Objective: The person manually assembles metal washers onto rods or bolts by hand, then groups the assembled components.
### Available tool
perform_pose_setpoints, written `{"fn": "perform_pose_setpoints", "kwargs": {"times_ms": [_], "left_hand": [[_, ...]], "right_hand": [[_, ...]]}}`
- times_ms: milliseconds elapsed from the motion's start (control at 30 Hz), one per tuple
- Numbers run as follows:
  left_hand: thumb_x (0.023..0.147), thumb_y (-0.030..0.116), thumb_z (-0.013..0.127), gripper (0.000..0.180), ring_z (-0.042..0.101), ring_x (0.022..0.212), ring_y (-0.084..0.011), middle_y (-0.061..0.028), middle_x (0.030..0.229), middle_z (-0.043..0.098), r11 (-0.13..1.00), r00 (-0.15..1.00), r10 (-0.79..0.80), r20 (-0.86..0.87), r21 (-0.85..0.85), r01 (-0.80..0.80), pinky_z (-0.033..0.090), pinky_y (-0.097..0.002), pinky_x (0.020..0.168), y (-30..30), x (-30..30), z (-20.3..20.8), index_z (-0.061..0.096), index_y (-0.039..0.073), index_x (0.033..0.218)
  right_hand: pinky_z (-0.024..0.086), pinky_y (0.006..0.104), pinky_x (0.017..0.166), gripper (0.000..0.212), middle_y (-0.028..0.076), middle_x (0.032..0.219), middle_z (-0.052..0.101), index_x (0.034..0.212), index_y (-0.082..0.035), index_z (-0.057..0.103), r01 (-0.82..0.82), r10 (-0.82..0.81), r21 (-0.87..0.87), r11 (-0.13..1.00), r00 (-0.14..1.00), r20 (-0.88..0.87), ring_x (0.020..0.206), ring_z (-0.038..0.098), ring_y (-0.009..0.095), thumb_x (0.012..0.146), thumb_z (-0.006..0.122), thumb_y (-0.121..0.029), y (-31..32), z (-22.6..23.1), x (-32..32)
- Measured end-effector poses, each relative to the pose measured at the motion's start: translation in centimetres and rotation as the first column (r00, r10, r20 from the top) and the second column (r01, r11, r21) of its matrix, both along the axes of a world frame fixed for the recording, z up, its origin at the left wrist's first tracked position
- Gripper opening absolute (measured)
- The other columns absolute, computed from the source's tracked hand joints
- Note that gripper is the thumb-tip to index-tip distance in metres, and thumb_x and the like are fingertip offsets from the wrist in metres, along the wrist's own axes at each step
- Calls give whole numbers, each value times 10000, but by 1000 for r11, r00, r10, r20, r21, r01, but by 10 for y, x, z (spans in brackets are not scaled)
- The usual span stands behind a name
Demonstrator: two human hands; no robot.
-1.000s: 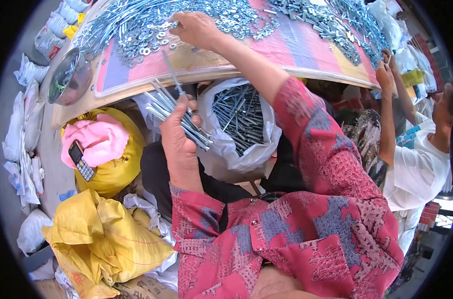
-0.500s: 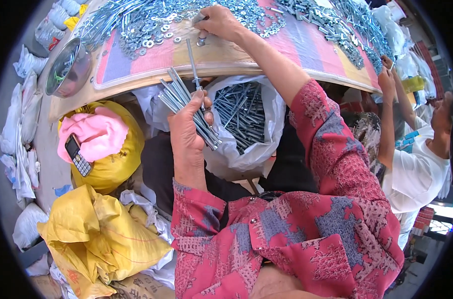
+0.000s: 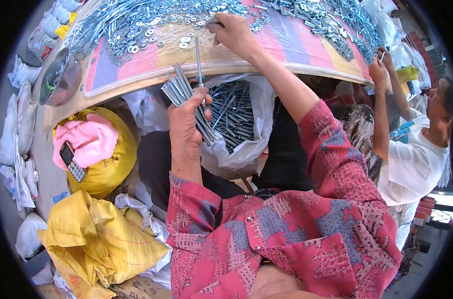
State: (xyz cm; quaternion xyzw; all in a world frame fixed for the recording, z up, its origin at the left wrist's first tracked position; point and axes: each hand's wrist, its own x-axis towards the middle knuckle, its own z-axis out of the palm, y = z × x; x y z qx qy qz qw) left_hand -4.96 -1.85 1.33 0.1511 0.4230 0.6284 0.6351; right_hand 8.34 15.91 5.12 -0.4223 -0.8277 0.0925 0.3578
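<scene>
My left hand (image 3: pixel 186 119) is closed around a bundle of long silvery metal bolts (image 3: pixel 179 89), held in front of the table edge. One bolt (image 3: pixel 198 55) rises upright from this hand, with a washer or nut partway up it. Over the table my right hand (image 3: pixel 236 36) reaches forward, thumb and fingers drawn together. Something grey shows at its fingertips, too small to name. A few loose flat washers (image 3: pixel 185 41) lie on the striped cloth just left of it, before a broad spread of washers (image 3: pixel 146 35).
Below the table edge, a white bag (image 3: pixel 261 124) holds many dark bolts. At left are a metal bowl (image 3: pixel 62 79) and a yellow sack (image 3: pixel 116 169) with a pink cloth (image 3: pixel 99 142) and a phone (image 3: pixel 73 162). Another person (image 3: pixel 416 164) works at the right.
My right hand has drawn slightly back and right, and washers now lie where a small metal piece was beneath it. My left hand keeps the bundle. The whole view has shifted a little.
</scene>
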Motion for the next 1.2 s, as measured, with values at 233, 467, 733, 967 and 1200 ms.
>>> {"fn": "perform_pose_setpoints", "kwargs": {"times_ms": [233,467,733,967,1200], "left_hand": [[783,92,717,179,536,454,-126,-89,686,622,983,983,-178,46,47,176,416,-202,375,-2,11,0,634,-26,889],[855,126,657,249,503,491,-120,-89,782,577,957,943,-289,168,67,281,436,-210,434,1,24,-10,570,-21,1035],[825,88,682,213,579,563,-136,-123,798,633,971,959,-236,156,73,227,453,-213,412,6,36,-6,615,-59,964],[810,73,691,177,572,515,-127,-109,726,638,971,967,-228,110,101,217,445,-198,402,16,39,-5,639,-56,919],[801,52,695,180,560,484,-130,-117,729,648,974,976,-219,6,61,218,447,-201,411,16,38,-2,634,-58,930]], "right_hand": [[411,178,532,141,51,716,669,877,-19,609,-420,207,-355,835,838,-505,635,638,56,918,564,-146,-48,16,29],[410,268,495,146,106,610,544,759,8,577,-95,178,273,957,938,-298,506,509,130,814,658,-101,-72,19,41],[416,239,504,191,46,666,600,770,-44,642,-184,200,370,910,980,-3,541,521,94,830,715,-209,-53,33,67],[505,357,666,318,175,807,651,1035,15,628,160,-178,-83,984,933,-313,736,651,242,898,566,-266,-7,40,116],[488,477,717,397,254,881,639,875,23,656,408,-414,69,910,898,149,822,635,397,829,611,-369,59,-19,131]]}}
